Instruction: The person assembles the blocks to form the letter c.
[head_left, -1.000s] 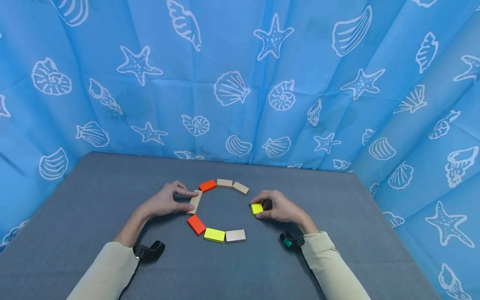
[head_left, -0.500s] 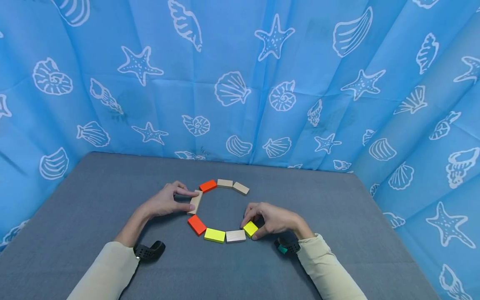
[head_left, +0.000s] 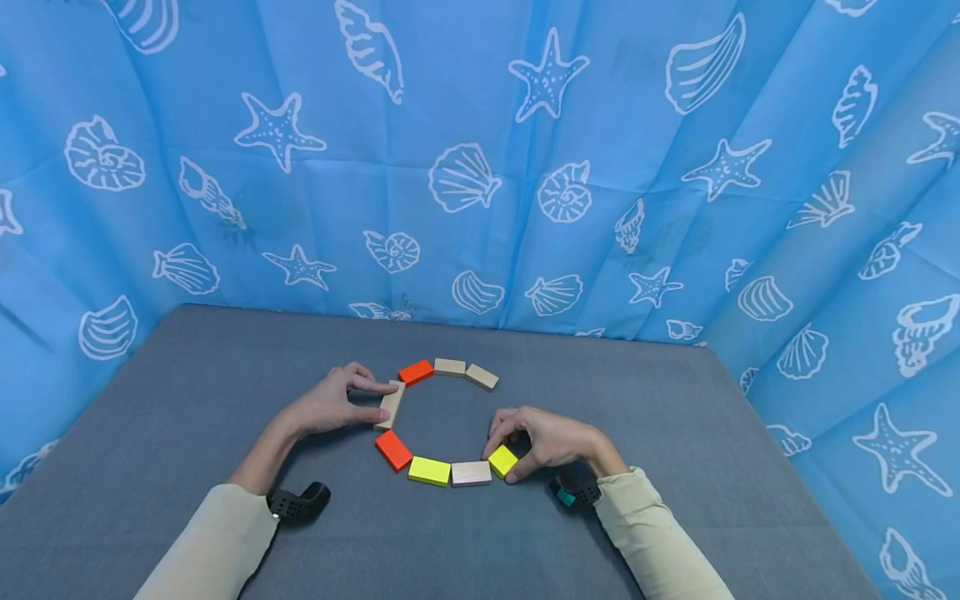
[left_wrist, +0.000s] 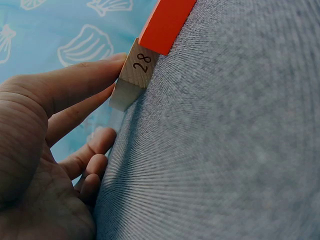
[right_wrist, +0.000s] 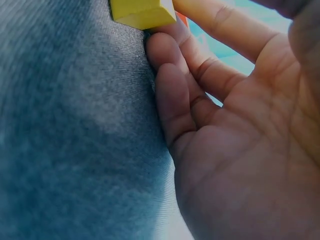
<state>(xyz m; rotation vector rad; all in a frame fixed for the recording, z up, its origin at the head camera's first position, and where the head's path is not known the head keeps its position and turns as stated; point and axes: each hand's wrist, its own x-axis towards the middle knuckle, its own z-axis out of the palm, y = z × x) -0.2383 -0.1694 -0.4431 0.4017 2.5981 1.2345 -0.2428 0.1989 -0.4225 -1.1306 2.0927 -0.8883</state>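
Observation:
Wooden blocks lie in an open ring on the grey cloth, with its gap on the right. At the ring's left side my left hand point(head_left: 330, 402) holds a plain wooden block point(head_left: 392, 402) between thumb and fingers. Its end, marked 28, faces the left wrist camera beside an orange block point(left_wrist: 167, 25). With thumb and fingertips, my right hand point(head_left: 551, 437) pinches a yellow block point(head_left: 502, 461) at the lower right. That block sits angled against the right end of a pale wooden block point(head_left: 471, 473). In the right wrist view, the yellow block's lower part point(right_wrist: 142, 12) shows at the top edge.
A yellow-green block point(head_left: 429, 470) and an orange-red block point(head_left: 393, 451) continue the near side. Along the far side are an orange block point(head_left: 416, 372) and two plain blocks point(head_left: 450, 367). A blue shell-print curtain point(head_left: 465, 175) hangs behind the grey table point(head_left: 420, 550).
My right hand has brought the yellow block nearer and leftward to the end of the pale block, then shifted it only slightly. The left hand stays on its block.

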